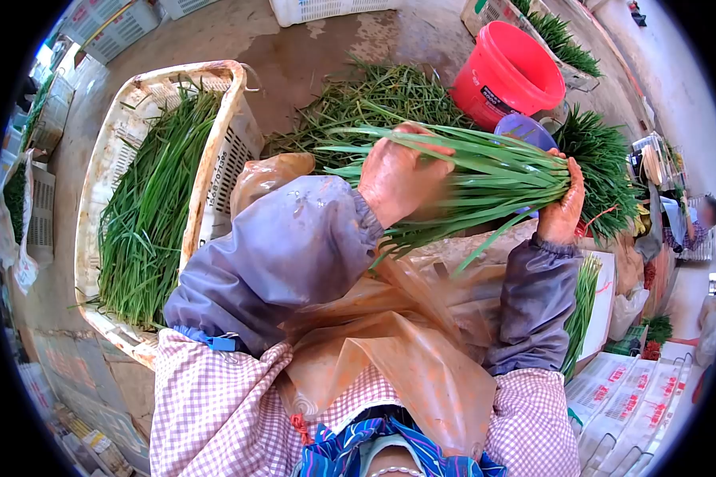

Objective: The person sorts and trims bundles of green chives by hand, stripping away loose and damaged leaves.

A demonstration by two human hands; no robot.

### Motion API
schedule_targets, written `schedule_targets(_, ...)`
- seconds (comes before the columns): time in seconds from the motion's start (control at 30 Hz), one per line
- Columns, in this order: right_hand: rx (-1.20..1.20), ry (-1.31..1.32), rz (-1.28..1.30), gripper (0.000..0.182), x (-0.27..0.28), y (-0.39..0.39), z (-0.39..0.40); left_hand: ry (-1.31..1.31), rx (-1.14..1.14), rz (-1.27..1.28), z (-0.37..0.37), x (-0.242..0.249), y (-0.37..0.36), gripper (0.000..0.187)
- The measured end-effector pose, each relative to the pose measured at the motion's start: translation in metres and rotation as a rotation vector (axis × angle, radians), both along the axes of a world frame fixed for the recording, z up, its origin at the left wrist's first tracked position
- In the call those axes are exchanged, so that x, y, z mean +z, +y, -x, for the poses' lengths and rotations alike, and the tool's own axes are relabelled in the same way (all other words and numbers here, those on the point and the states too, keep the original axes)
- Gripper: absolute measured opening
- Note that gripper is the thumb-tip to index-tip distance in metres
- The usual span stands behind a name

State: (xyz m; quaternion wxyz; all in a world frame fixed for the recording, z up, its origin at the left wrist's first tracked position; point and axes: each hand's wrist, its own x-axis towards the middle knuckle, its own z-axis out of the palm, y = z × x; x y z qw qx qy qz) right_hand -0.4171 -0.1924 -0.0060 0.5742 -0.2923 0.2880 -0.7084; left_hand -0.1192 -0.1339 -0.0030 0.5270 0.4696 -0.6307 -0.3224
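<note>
A large bunch of garlic chives [485, 171] lies crosswise in front of me, its leaf ends fanning to the left. My right hand [563, 203] is closed around the gathered end of the bunch. Over the leaves on the other side is my left hand [406, 171], fingers curled on the blades; its lower edge is smeared by motion. Below the bunch, a translucent plastic apron [406, 334] covers my lap.
To the left stands a dirty white crate [195, 222] of chives. A loose heap of chives [390, 99] lies on the floor ahead. Beyond my right hand are a red bucket [493, 83], a purple basin [525, 129] and stacked chive bunches [601, 167]. White cartons [632, 397] sit at lower right.
</note>
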Motion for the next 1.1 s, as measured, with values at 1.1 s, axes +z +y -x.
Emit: schedule_targets(1.1, -0.001, 0.263, 0.104, 0.027, 0.024, 0.015, -0.060, -1.081, 0.263, 0.156, -0.134, 0.078, -0.038, 0.030)
